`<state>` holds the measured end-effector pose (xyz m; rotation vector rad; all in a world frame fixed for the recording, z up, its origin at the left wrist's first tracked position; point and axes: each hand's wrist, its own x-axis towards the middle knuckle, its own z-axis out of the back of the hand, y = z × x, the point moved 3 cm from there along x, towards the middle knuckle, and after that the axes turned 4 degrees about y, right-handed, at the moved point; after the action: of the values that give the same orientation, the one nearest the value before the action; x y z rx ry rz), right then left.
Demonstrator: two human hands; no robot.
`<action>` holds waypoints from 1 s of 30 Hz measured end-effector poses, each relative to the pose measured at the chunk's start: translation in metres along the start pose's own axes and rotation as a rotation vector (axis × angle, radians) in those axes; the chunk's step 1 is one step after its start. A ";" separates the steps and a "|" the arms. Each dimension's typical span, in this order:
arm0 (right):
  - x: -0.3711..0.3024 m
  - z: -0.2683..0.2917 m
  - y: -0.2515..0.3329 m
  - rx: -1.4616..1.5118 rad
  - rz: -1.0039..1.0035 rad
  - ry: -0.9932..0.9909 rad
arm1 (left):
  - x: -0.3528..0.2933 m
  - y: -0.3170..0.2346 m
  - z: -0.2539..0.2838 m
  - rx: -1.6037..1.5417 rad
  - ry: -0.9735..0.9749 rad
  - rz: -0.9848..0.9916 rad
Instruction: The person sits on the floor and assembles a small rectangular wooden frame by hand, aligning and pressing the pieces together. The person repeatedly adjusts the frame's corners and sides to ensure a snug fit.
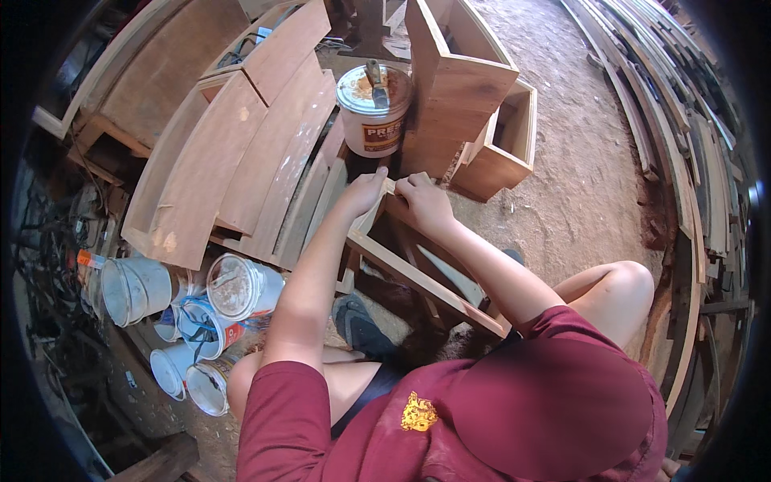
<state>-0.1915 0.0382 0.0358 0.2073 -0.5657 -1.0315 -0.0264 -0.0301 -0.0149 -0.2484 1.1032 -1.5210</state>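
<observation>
A light wooden frame (426, 277) slants from between my knees up to the middle of the view, its inside in shadow. My left hand (363, 195) is closed round its far end, thumb uppermost. Close beside it, my right hand (426, 205) has its fingers curled over the same end. Whether anything small lies under the right fingers is hidden. Just beyond both hands stands a white lidded bucket (371, 132) with a brown label. A putty knife (377, 84) rests on its stained lid.
Wooden boxes (462, 88) stand at the far right of the bucket. Long wooden drawers or panels (209, 169) lie to the left. Several white buckets (241, 285) crowd the lower left. Stacked planks (683, 145) line the right side of the dusty floor (562, 161).
</observation>
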 end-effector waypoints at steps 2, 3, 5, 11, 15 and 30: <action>0.002 -0.001 -0.002 -0.070 0.032 0.012 | -0.001 -0.008 -0.003 -0.024 -0.008 -0.036; 0.005 -0.003 0.001 -0.045 0.023 -0.012 | -0.003 -0.007 -0.002 -0.036 -0.020 -0.045; 0.023 -0.015 0.030 0.051 0.060 -0.055 | 0.005 0.041 0.004 -0.122 -0.090 -0.181; -0.004 0.011 -0.016 0.129 -0.089 0.050 | -0.009 -0.020 -0.003 -0.019 -0.062 -0.061; 0.009 0.007 -0.002 0.082 -0.056 0.033 | -0.005 -0.013 0.005 0.006 -0.076 -0.078; 0.017 -0.064 -0.084 0.739 -0.195 0.190 | -0.051 -0.027 0.000 0.052 -0.248 0.013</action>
<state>-0.2138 -0.0253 -0.0474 1.0181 -0.7440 -0.9372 -0.0296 0.0104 0.0262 -0.3827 0.8665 -1.4612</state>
